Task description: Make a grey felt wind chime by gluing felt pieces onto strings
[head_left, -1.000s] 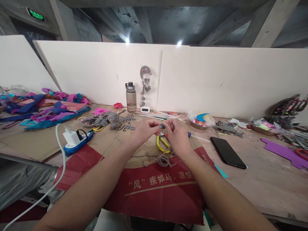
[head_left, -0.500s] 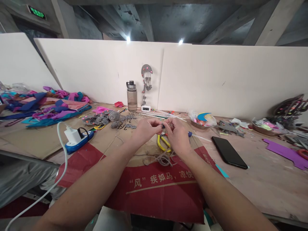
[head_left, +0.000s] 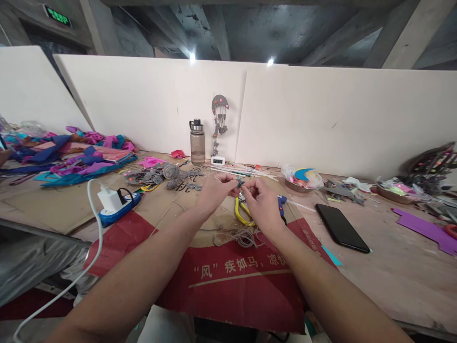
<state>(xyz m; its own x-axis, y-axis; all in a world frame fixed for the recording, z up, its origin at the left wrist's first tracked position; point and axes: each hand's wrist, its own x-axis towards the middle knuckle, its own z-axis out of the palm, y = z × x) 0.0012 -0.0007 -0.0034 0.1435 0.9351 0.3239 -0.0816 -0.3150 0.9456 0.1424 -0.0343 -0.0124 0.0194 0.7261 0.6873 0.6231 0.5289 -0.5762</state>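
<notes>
Head view, inspected from where I stand: the person's left hand (head_left: 216,191) and right hand (head_left: 263,202) meet above the desk (head_left: 400,281). The fingers of both are closed in a pinch on a small blue-grey piece (head_left: 240,182), which sits between the fingertips, raised off the surface; its exact shape is too small to tell.

Below the hands, a yellow-handled tool (head_left: 237,214) lies partly hidden by the right hand. Nearer the person, a loose coil of grey cord (head_left: 245,237) rests on a cardboard sheet (head_left: 232,305), part brown and part red with printed characters. A blue tool (head_left: 282,200) shows just beyond the right hand, mostly covered.

To the right, a black phone (head_left: 342,227) lies flat, screen dark. To the left, a white plug (head_left: 110,199) stands in a blue power strip (head_left: 123,214). Further back, I note a ball of grey yarn (head_left: 171,171), an upright bottle (head_left: 197,145) part filled with liquid, and a small white clock (head_left: 217,161) beneath a grey crescent ornament (head_left: 218,103) against the white panel (head_left: 143,105).
</notes>
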